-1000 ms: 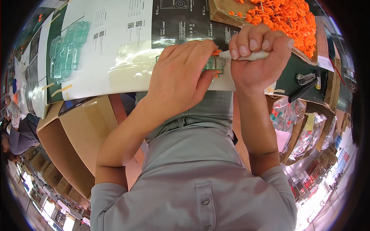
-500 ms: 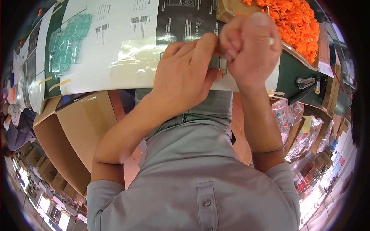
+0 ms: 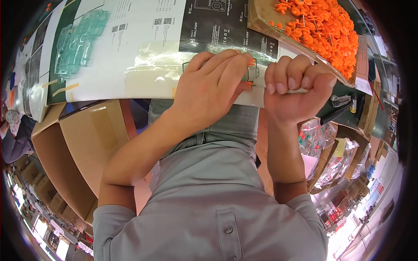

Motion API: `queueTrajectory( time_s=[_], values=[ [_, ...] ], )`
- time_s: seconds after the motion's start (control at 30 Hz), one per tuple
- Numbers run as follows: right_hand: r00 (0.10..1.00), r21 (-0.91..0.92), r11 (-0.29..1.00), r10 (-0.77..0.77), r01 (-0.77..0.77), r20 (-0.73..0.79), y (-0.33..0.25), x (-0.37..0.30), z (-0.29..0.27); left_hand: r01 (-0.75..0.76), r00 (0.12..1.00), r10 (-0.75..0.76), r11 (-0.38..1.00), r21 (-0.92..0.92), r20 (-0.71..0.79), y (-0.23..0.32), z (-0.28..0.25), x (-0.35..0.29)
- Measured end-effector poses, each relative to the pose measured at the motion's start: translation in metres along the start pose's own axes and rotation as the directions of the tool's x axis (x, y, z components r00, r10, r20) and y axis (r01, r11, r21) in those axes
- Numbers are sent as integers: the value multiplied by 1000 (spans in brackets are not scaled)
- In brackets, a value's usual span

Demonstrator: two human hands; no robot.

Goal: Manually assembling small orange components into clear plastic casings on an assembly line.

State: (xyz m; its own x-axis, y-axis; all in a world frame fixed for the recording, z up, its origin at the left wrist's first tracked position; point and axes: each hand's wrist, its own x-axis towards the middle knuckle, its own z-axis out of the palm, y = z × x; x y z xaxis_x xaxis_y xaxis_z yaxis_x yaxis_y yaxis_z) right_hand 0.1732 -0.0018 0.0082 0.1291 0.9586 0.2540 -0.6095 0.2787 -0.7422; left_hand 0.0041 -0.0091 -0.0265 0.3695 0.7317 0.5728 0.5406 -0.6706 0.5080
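Note:
My left hand [image 3: 209, 89] lies over a clear plastic tray [image 3: 185, 66] on the printed sheet, fingers bent and closed on it. Most of the tray is hidden underneath. Beyond the fingertips and thumb its right end shows, with small orange parts [image 3: 251, 63] at the far and near sides. My right hand [image 3: 298, 89] is a little to the right, apart from the tray, its fingers curled in and the thumb laid along them. Something pale and thin shows between fingers and palm; its kind cannot be made out.
A cardboard box of orange plastic parts [image 3: 335, 39] stands at the far right. Stacked clear green trays [image 3: 80, 45] lie at the left. A utility knife [image 3: 341, 100] rests right of my right hand. Open cartons [image 3: 93, 143] and bagged parts [image 3: 333, 169] stand below the table edge.
My right hand has drawn away from the tray, moving right and nearer to me, which uncovers the tray's right end. My left hand has stayed over the tray. The view has shifted slightly.

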Motion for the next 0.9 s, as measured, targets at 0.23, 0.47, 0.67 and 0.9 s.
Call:
queueTrajectory(
  time_s=[0.23,0.47,0.67,0.9],
  values=[
    [970,-160,972,-140,173,201,5,-1,4,-14,999,15,1000,16,-35,0,2,-1],
    [980,-335,932,-81,140,184,10,10,18,2,1000,-1,999,33,-31,-1,0,4],
    [986,-363,916,154,-169,-71,9,20,38,78,997,-78,997,7,30,8,-7,1],
    [953,-442,844,276,-303,-127,8,30,47,178,981,-173,983,-49,90,11,-12,7]
  ],
)
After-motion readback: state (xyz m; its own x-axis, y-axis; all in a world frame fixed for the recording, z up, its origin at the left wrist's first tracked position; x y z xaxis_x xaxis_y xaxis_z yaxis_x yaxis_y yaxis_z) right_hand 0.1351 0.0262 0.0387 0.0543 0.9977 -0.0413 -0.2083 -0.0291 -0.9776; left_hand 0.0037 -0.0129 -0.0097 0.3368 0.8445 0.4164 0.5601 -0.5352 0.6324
